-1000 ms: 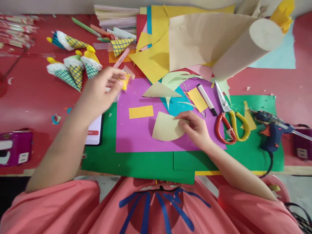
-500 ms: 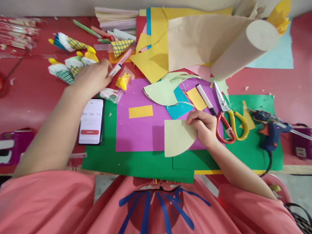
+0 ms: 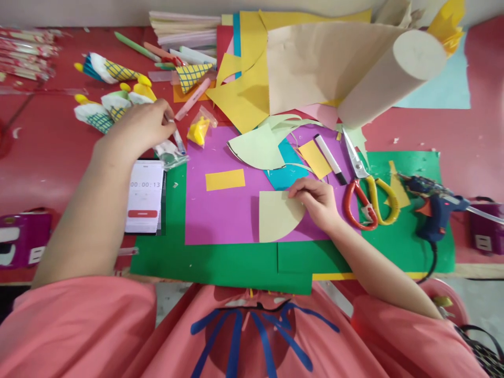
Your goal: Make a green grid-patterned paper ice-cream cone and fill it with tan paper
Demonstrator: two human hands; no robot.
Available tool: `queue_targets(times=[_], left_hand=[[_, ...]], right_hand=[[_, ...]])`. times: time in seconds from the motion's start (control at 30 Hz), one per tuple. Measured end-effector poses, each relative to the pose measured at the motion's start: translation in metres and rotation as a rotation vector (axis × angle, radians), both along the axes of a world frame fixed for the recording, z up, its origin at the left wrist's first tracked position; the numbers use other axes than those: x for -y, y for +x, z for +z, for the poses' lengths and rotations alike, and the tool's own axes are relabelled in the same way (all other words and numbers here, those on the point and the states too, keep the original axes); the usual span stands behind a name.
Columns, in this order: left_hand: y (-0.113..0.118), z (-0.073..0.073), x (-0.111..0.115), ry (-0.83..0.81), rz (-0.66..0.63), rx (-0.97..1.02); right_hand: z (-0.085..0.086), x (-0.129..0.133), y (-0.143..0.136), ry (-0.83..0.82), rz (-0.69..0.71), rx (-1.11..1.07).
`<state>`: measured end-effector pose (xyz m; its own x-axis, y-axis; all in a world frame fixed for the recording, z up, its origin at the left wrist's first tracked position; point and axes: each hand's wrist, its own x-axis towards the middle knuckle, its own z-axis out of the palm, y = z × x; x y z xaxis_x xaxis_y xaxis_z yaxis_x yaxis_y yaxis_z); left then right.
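Note:
My left hand point(image 3: 147, 123) is closed on a slim pen point(image 3: 179, 142) with a pale barrel and dark bluish end, pointing down over a clear plastic bag with white pieces point(image 3: 167, 152). A pink marker point(image 3: 192, 100) lies just beyond it. My right hand point(image 3: 315, 202) pinches the upper right corner of a pale yellow-green quarter-circle paper point(image 3: 277, 215) above a purple sheet point(image 3: 220, 215). Behind that paper lies a light green fan-shaped piece point(image 3: 258, 147) with a dark curved edge. A yellow strip point(image 3: 225, 180) rests to its left.
Scissors point(image 3: 358, 168), a black-capped white marker point(image 3: 329, 160) and a glue gun point(image 3: 437, 212) lie to the right. On the left are a phone point(image 3: 144, 197) with a running timer and several paper cones point(image 3: 120, 71). A paper roll point(image 3: 389, 79) lies at the back.
My left hand has drawn the pen off the pink marker, turning it to point down toward me. My right hand has shifted the quarter-circle paper slightly left and away from me.

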<state>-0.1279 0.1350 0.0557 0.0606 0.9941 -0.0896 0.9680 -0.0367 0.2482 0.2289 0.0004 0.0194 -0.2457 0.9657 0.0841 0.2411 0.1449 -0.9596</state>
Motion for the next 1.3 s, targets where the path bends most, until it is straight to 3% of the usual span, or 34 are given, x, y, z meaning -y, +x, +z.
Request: queue_targets(times=[0.1, 0.27, 0.4, 0.5, 0.6, 0.7, 0.77, 0.83, 0.9, 0.97, 1.03, 1.17, 1.3], left_hand=[[0.006, 0.000, -0.001, -0.085, 0.037, -0.179], [0.019, 0.000, 0.001, -0.086, 0.072, -0.191], [0.029, 0.017, 0.011, -0.026, 0.097, -0.178], [0.041, 0.036, 0.029, 0.086, 0.071, -0.110], [0.059, 0.042, 0.054, 0.111, -0.108, 0.160], [0.079, 0.028, 0.081, 0.028, -0.141, 0.611], [0.094, 0.013, 0.099, -0.088, -0.125, 0.773], [0.107, -0.002, 0.116, -0.183, -0.112, 0.878], [0.118, -0.013, 0.131, -0.179, -0.106, 0.936], [0.127, -0.021, 0.142, -0.141, -0.176, 0.886], [0.134, -0.026, 0.149, -0.066, -0.342, 0.694], [0.140, -0.032, 0.153, 0.181, -0.539, 0.294], [0.139, -0.036, 0.155, 0.208, -0.621, 0.225]], right_hand=[[0.000, -0.001, -0.002, 0.015, 0.025, 0.037], [-0.004, -0.006, -0.001, 0.199, 0.093, 0.241], [-0.006, -0.010, 0.001, 0.335, 0.104, 0.364], [-0.006, -0.011, 0.002, 0.338, 0.105, 0.412], [-0.006, -0.013, 0.003, 0.358, 0.071, 0.402], [-0.002, -0.014, 0.006, 0.406, -0.078, 0.389], [0.003, -0.013, 0.007, 0.372, -0.170, 0.332], [0.007, -0.011, 0.005, 0.225, -0.163, 0.199], [0.010, -0.007, -0.001, -0.021, -0.053, 0.020], [0.011, -0.002, -0.009, -0.278, 0.100, -0.169], [0.010, 0.002, -0.016, -0.436, 0.209, -0.324], [0.005, 0.007, -0.022, -0.444, 0.199, -0.406], [0.002, 0.012, -0.019, -0.396, 0.180, -0.420]])
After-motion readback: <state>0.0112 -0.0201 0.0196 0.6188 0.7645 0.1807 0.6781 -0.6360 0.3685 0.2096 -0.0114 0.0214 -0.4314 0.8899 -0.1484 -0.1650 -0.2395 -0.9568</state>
